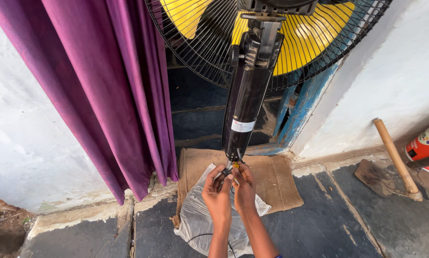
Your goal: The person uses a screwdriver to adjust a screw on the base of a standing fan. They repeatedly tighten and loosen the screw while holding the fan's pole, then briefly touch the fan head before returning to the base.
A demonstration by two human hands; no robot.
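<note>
both hands, left hand [217,191] and right hand [244,187], pinch wires [234,166] with closed fingers under a black fan pole [245,102], above a plastic bag [200,220].

Item count, head view.
I count one pedestal fan [267,43], one purple curtain [104,86], one burlap sack [271,181], one plastic sheet [200,220], one hoe [396,157].

Fan guard [319,52] cut off at top edge — small parts at both hands' fingertips [232,173] too tiny.
</note>
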